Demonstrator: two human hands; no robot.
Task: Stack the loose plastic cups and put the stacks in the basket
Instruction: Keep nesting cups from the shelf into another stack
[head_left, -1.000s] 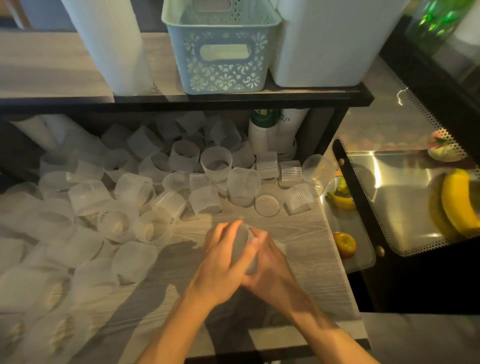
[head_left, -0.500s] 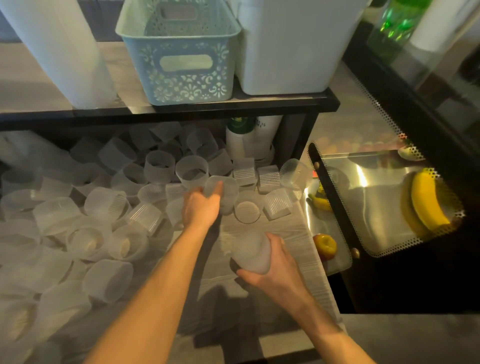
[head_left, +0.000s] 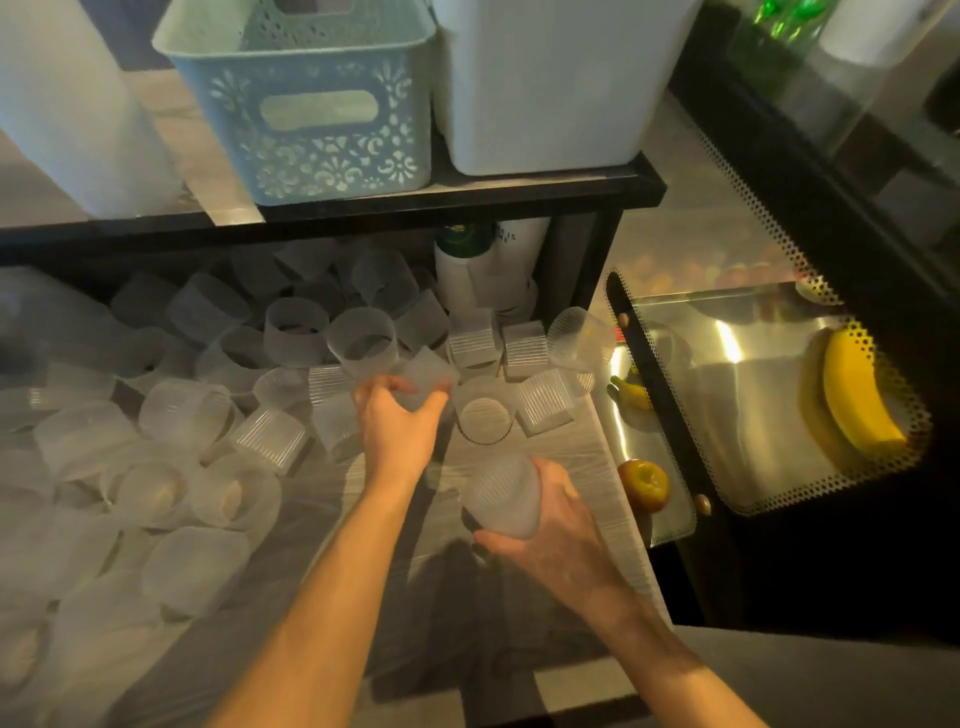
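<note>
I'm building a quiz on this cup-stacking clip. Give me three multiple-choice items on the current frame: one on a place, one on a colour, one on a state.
1. Where does the basket stand?
A. On the shelf above the loose cups
B. On the floor
C. Among the cups on the table

2. What colour is the basket?
A. Red
B. Pale blue
C. Black

3. What is the right hand doing?
A. Hanging idle with nothing in it
B. Pressing flat on the table
C. Holding a ribbed cup stack

Answers:
1. A: it stands on the black-edged shelf, beside a white bin, above the cups.
2. B: its patterned wall is pale blue.
3. C: the fingers curl round the stack, while the left hand grips a single cup at the pile.
</note>
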